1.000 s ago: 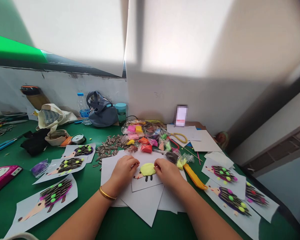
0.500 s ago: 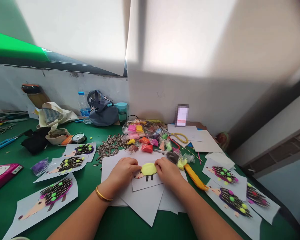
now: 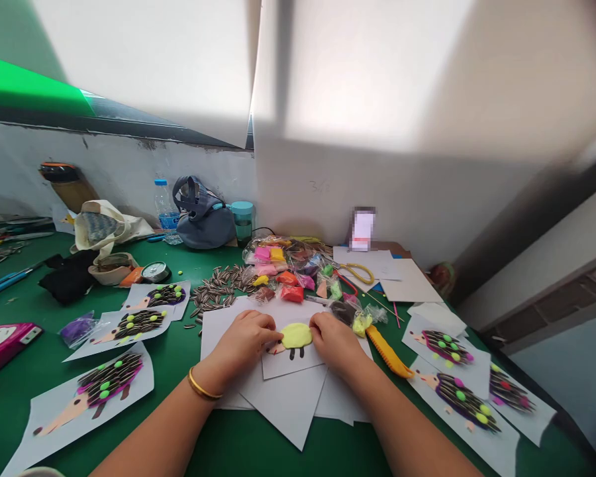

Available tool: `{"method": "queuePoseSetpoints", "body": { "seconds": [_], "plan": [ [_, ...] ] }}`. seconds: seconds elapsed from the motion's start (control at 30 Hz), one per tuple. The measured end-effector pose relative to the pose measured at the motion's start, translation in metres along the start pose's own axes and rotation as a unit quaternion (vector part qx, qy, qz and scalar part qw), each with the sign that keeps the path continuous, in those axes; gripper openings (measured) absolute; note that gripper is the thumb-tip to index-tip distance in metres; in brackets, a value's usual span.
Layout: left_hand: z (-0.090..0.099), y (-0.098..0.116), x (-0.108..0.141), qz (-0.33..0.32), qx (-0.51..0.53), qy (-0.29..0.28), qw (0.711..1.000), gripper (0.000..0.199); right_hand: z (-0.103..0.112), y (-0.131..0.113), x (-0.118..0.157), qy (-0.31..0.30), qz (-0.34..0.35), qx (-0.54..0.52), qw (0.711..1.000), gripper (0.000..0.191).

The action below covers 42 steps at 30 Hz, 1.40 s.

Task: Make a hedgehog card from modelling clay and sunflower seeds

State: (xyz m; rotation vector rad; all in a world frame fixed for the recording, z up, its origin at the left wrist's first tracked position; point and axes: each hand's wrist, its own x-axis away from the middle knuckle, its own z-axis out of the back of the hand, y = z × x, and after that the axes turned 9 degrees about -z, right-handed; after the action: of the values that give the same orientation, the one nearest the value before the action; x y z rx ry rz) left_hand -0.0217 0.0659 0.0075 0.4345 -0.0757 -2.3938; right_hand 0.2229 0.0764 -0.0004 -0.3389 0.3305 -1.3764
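A flattened yellow clay body [image 3: 297, 336] lies on a small white sheet of paper [image 3: 278, 371], with a pinkish head at its left and two dark legs below it. My left hand [image 3: 248, 339] bends its fingers together at the body's left edge, over part of the head. At the right edge, my right hand [image 3: 335, 339] has its fingertips pressed together against the clay. Both thumbs are partly hidden. More white sheets [image 3: 291, 411] lie under the small one.
Sunflower seeds [image 3: 218, 288] and bagged coloured clay [image 3: 291, 293] lie behind the sheets. A yellow utility knife [image 3: 388, 352] and yellow-handled scissors [image 3: 357, 273] are to the right. Finished seed hedgehog pictures [image 3: 106, 384] flank both sides. A phone [image 3: 362, 230] leans on the wall.
Both hands stay at the clay's edges, with only tiny shifts of the fingers. The view has turned very slightly; the yellow body looks the same.
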Motion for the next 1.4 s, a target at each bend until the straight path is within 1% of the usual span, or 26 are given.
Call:
{"method": "queuePoseSetpoints", "body": {
  "seconds": [0.1,0.2,0.3,0.37,0.5,0.63,0.83,0.9,0.97,1.03,1.1,1.23,1.4],
  "plan": [
    [0.000,0.002,-0.001,-0.002,-0.005,0.005,1.000,0.038,0.001,0.000,0.000,-0.008,-0.004,-0.009,1.000,0.017],
    [-0.001,0.005,-0.003,0.003,-0.014,0.021,1.000,0.041,0.003,-0.001,0.001,-0.015,0.001,-0.016,1.000,0.026],
    [-0.005,0.010,-0.008,0.013,-0.034,0.013,0.999,0.035,0.004,-0.002,0.002,-0.033,0.015,-0.001,0.999,0.039],
    [-0.007,0.012,-0.011,0.019,-0.044,0.004,0.999,0.038,0.004,-0.002,0.002,-0.048,0.019,0.013,0.999,0.043],
    [-0.010,0.014,-0.017,0.030,-0.052,-0.011,0.998,0.035,0.003,-0.001,0.002,-0.056,0.016,0.012,0.998,0.045],
    [-0.012,0.016,-0.020,0.045,-0.054,-0.007,0.998,0.033,0.003,-0.001,0.001,-0.044,0.012,-0.004,0.999,0.047],
    [-0.014,0.022,-0.023,0.048,-0.051,-0.010,0.997,0.024,0.003,-0.001,0.001,-0.057,0.020,0.002,0.998,0.046],
    [-0.016,0.021,-0.023,0.054,-0.042,-0.005,0.998,0.028,0.003,0.001,0.000,-0.056,0.019,-0.013,0.998,0.046],
    [-0.017,0.019,-0.022,0.055,-0.026,0.007,0.998,0.037,0.003,0.004,-0.001,-0.068,0.018,-0.019,0.997,0.046],
    [-0.018,0.017,-0.021,0.044,-0.006,0.015,0.999,0.040,0.004,0.006,-0.002,-0.085,0.020,-0.015,0.996,0.046],
    [-0.017,0.017,-0.019,0.018,0.016,0.013,1.000,0.040,0.005,0.007,-0.003,-0.093,0.026,-0.015,0.995,0.046],
    [-0.017,0.023,-0.018,-0.028,0.048,-0.011,0.998,0.047,0.006,0.007,-0.004,-0.077,0.019,-0.031,0.996,0.051],
    [-0.021,0.028,-0.019,-0.031,0.051,-0.020,0.998,0.050,0.004,0.007,-0.004,-0.067,0.000,-0.033,0.997,0.056]
  ]
}}
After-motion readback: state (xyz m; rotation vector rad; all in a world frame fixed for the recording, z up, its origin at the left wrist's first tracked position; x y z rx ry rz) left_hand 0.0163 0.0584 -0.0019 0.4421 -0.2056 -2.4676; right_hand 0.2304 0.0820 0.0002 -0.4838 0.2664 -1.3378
